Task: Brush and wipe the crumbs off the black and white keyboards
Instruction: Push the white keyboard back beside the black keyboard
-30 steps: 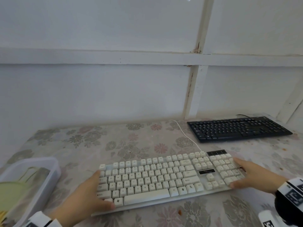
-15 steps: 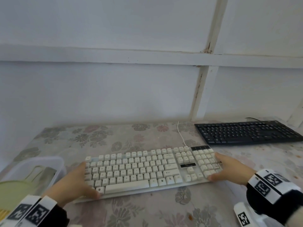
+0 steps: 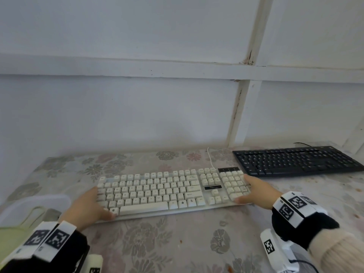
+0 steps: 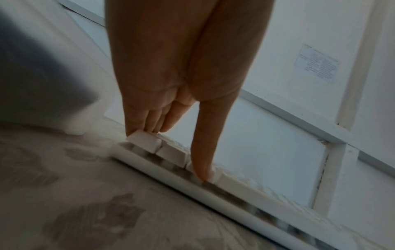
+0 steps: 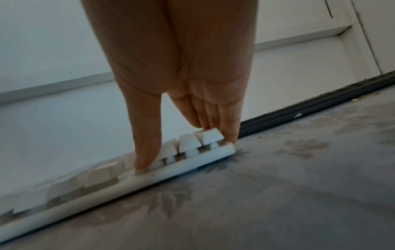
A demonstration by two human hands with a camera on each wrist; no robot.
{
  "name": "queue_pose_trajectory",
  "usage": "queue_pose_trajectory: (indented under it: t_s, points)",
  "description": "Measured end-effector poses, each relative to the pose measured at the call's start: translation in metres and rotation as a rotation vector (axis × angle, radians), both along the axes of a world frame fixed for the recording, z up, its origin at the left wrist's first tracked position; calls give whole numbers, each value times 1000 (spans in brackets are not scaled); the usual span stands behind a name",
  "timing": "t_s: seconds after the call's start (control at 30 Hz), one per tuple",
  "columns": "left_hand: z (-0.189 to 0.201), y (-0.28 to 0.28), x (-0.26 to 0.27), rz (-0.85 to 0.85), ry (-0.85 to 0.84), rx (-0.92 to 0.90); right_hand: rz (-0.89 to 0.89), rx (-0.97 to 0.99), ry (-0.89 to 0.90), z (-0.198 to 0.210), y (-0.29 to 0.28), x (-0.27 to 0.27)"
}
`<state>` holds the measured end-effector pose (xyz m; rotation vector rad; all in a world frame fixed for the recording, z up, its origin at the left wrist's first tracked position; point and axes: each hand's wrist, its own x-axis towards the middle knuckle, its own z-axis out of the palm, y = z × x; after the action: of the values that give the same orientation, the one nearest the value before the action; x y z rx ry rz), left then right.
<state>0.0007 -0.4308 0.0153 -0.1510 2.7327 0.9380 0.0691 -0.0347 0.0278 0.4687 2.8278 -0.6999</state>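
White plastic keys fill the middle of our view: the white keyboard (image 3: pixel 169 191) lies flat on the flowered tablecloth (image 3: pixel 177 243), its cord (image 3: pixel 210 157) running back toward the wall. We hold it at both ends. Our left hand (image 3: pixel 86 208) grasps the left end, thumb (image 4: pixel 202 147) pressed on the front row of keys and fingers (image 4: pixel 138 121) laid along the end edge. Our right hand (image 3: pixel 256 191) grasps the right end the same way, thumb (image 5: pixel 147 135) on the front keys by the number pad, fingers (image 5: pixel 228 121) wrapped at the corner. The black keyboard (image 3: pixel 295 161) sits behind and to the right, near the wall, apart from the white one. Small orange-brown crumbs (image 3: pixel 229 268) dot the cloth in front of us. A translucent plastic tub (image 3: pixel 35 203) stands at the left edge, just beside our left wrist.
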Motion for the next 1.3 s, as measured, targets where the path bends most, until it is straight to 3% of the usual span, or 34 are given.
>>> queue_pose_trajectory:
  t_s: [0.87, 1.3]
  points:
    - [-3, 27, -75, -15, 37, -172, -100, 207, -29, -6, 8, -86]
    - [-8, 27, -77, -6, 77, -151, -105, 199, -45, -5, 7, -86]
